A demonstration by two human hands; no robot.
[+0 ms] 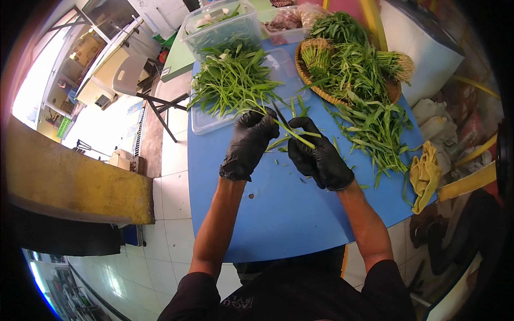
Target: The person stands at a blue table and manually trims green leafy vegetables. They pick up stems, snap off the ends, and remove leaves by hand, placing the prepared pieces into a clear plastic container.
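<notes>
Pinching a green stem (293, 134) between them, both black-gloved hands meet over the middle of the blue bench (278, 214). The left hand (247, 143) has its fingers (262, 120) curled shut on the stem's upper end, beside a dark, thin blade-like thing (279, 115) that I cannot make out clearly. The right hand (319, 155) clamps its fingers on the lower end, so the stem lies stretched and slanted between them, probably held taut for trimming. Just beyond the left hand, a clear shallow tray (203, 123) carries a heap of trimmed leafy greens (233, 80), close enough to drop pieces in. To the right, untrimmed bundles (364, 101) spill from a woven basket (313, 88) onto the bench. A yellow cloth (425, 174) hangs at the bench's right edge. Clear lidded tubs (219, 27) stand at the far end. White floor tiles (171, 187) and a grey chair (131, 75) lie to the left.
</notes>
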